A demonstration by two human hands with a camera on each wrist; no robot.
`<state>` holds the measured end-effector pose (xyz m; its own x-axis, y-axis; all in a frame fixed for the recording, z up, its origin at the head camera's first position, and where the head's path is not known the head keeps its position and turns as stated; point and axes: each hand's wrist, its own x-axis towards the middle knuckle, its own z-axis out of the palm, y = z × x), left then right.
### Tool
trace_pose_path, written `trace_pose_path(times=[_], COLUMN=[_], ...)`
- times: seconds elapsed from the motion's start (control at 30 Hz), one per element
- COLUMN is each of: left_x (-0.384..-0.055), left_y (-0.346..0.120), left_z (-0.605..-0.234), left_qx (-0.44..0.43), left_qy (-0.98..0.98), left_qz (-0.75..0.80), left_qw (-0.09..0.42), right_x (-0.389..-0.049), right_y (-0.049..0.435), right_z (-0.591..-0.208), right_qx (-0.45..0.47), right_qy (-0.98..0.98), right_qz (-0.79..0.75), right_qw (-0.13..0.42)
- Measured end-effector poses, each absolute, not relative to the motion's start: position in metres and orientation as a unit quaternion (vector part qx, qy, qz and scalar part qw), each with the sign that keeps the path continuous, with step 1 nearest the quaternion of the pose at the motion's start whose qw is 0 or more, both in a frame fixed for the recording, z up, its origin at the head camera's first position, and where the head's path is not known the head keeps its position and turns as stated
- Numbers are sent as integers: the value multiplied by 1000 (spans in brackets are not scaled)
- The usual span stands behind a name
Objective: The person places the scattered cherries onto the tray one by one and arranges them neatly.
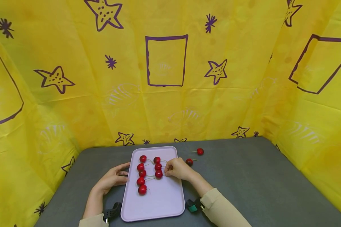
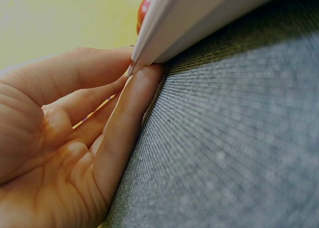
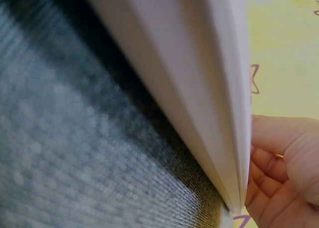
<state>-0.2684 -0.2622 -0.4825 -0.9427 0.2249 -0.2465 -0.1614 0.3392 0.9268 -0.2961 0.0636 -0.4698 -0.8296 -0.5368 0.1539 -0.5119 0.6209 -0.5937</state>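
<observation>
On the grey table lies a pale lilac tray (image 1: 162, 205) bearing several red cherries in two columns. In the head view, my right hand (image 1: 179, 168) reaches over the tray's right rim, thumb and fingertips pinched at the stem of the lowest cherry (image 1: 158, 174) in the right column. My left hand (image 1: 112, 177) rests at the tray's left rim with its fingers loosely extended. Its fingertips (image 2: 144, 81) touch the rim in the left wrist view. From the right wrist, the tray's side (image 3: 194, 98) hides my fingertips and the cherry.
Two loose cherries lie on the table past the tray's right side, one (image 1: 189, 162) near my right hand and another (image 1: 200, 151) farther back. Yellow patterned cloth (image 1: 164, 113) hangs behind and at both sides of the table (image 1: 244, 176).
</observation>
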Motion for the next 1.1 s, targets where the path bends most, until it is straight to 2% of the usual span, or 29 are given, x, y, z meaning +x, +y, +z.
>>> trace_pose_path(times=[0.7, 1.1], left_x=[-270, -269], left_y=[-262, -263], left_z=[-484, -483], left_qx=[14, 27], left_qy=[802, 798], left_qz=[573, 578], left_qw=[167, 169], right_x=[-297, -297], right_y=[67, 78], right_z=[-469, -459], right_qx=[-280, -275], right_qy=[892, 894], right_qz=[-352, -353], right_qw=[36, 20])
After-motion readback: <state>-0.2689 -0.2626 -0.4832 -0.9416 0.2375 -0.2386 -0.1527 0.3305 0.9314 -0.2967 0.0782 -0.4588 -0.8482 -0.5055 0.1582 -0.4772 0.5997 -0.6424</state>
